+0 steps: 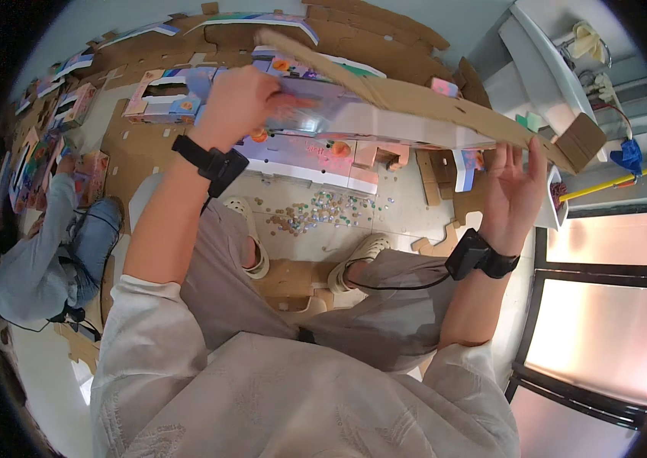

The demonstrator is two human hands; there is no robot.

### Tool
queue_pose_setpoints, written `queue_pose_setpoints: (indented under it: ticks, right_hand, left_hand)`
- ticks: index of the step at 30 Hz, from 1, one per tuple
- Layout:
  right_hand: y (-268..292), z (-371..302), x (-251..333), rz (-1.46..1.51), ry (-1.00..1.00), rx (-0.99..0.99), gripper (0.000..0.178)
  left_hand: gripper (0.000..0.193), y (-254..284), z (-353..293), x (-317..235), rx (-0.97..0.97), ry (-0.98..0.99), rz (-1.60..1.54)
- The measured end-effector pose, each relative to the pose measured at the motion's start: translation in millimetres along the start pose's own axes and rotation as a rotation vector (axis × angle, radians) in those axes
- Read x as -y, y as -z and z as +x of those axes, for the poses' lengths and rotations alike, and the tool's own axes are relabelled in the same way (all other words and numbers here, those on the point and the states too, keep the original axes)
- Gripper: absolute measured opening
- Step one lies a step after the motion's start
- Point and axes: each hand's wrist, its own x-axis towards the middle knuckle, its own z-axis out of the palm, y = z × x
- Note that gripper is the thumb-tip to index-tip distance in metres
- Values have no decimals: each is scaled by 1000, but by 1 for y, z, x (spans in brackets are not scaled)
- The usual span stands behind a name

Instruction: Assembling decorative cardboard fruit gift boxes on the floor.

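A long cardboard sheet (415,97) slants across in front of me, brown on its upper face, with a pale side below. The fingers of my right hand (514,191) hold its right end from beneath, near a folded brown flap (581,143). My left hand (236,107) is at the left part, against a glossy purple panel (316,114); its fingers are smeared by motion, so their grip is unclear. Below lies a printed purple and pink cardboard piece (300,162) with orange designs. Many small punched-out bits (316,212) are scattered on the floor between my feet.
Another person in a grey top (33,267) crouches at the left beside colourful printed boxes (30,172). Brown cardboard sheets (384,27) lean along the back wall. At the right are a white basin (541,61), a yellow pole (621,179) and a black-framed glass door (606,320).
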Motion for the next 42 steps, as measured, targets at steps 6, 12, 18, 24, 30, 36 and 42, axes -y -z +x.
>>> queue_pose_setpoints:
  ticks: [6,12,18,24,30,36,42]
  right_hand:
    - [-4,4,-23,158,-321,-76,22]
    - [-7,-4,-44,174,-440,-84,22]
    - [-26,-22,-18,129,-440,32,26]
    - [-37,-34,-30,-296,-290,206,33]
    - [-35,21,-96,-603,-145,450,35]
    - [-105,133,-225,-843,109,866,61]
    - [-46,162,-369,-1013,-304,494,54]
  left_hand:
    - [32,15,1,35,78,-5,293]
    - [31,27,-10,56,194,125,291]
    - [32,54,-27,69,249,27,-61]
    - [32,71,-34,80,513,412,-34]
    - [29,17,-11,125,246,165,420]
    - [36,-11,6,96,-150,283,693]
    - [20,-33,8,18,439,249,193]
